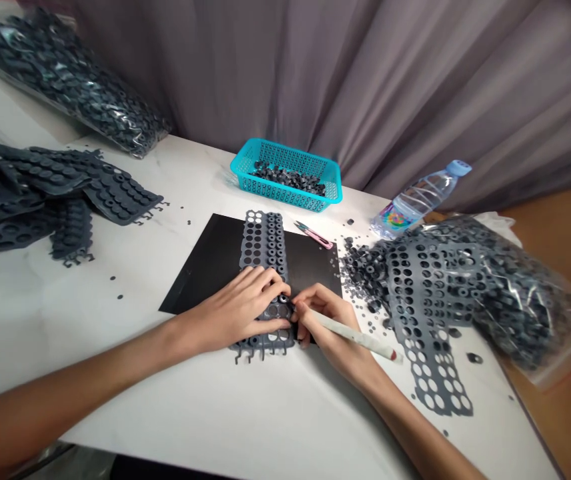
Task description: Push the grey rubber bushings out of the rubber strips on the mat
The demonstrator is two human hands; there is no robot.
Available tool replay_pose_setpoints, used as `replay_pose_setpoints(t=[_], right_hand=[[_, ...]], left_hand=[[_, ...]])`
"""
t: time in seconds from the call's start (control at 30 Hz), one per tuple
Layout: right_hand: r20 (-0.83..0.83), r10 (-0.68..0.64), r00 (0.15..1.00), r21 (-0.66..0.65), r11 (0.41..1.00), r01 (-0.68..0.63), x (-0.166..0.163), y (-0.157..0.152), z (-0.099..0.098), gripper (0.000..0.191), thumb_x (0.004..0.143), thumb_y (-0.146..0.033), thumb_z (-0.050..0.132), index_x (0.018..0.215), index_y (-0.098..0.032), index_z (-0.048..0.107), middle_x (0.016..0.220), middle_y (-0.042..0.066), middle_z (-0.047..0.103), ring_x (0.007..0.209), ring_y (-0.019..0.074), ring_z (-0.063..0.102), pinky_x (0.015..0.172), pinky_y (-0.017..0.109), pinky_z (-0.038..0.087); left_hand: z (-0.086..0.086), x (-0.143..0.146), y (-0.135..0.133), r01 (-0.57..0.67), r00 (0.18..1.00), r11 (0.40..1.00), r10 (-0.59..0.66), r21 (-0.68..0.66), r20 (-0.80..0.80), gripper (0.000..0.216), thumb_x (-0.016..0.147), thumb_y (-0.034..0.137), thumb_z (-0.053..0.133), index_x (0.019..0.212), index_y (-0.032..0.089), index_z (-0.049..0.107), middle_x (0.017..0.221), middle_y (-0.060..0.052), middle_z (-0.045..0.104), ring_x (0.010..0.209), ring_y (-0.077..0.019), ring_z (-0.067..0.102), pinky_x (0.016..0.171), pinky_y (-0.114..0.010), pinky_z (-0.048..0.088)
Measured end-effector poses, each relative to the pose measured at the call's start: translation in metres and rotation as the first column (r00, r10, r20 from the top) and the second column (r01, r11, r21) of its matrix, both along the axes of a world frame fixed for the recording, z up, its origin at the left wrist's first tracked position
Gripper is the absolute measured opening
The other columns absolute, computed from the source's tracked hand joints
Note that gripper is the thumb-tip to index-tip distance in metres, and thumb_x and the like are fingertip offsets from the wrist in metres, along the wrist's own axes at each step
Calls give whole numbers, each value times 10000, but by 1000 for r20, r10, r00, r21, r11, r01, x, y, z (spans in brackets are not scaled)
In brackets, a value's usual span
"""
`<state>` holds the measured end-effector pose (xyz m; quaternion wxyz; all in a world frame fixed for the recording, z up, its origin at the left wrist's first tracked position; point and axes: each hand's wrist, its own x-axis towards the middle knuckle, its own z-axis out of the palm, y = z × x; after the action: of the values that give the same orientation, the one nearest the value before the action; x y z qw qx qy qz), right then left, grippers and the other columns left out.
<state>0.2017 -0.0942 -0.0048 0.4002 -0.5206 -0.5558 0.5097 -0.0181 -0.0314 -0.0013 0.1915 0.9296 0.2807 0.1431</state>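
Note:
My left hand [250, 303] lies across a dark grey rubber sheet [262, 243] with rows of round holes and ring-shaped parts. Its thumb and forefinger are apart, on either side of a row. Close by on the right, my right hand [328, 320] is closed around a pen-like tool [358, 339] with a pale wrapped handle and a reddish end. The tool's working tip is hidden by the fingers at the sheet's right edge. Under the sheet is a black mat [200, 273]. Pink-handled thread snips [315, 235] rest on the mat's far right part.
A turquoise basket [285, 198] with small black parts stands behind the mat. To the right are loose black parts [368, 267], punched-out sheets [430, 353], a filled plastic bag [525, 300] and a tilted water bottle [418, 200]. More rubber sheets [65, 187] and another bag [65, 80] are left.

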Motion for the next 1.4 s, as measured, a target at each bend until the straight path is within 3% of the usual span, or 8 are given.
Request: replay_pose_setpoints(t=[0.7,1.4], right_hand=[[37,-25,999,-23,999,26,-1,-1,-4,52,990,-242,605,955,-203,606,704,-29,634,544,107,583,496,209,481],[39,-21,999,-32,999,22,1,-2,-4,100,1010,-291,587,950,-211,597,672,-27,631,529,124,583,498,227,474]], left_hand=[[-7,1,1,4,1000,1000,-3,-24,25,352,1041,492,555,1247,207,544,1213,-75,561,1101,-267,537,971,-416,441],[-3,0,3,16,999,998,-12,-69,46,336,1040,482,560,1239,212,547,1208,-81,559,1110,-274,537,970,-423,444]])
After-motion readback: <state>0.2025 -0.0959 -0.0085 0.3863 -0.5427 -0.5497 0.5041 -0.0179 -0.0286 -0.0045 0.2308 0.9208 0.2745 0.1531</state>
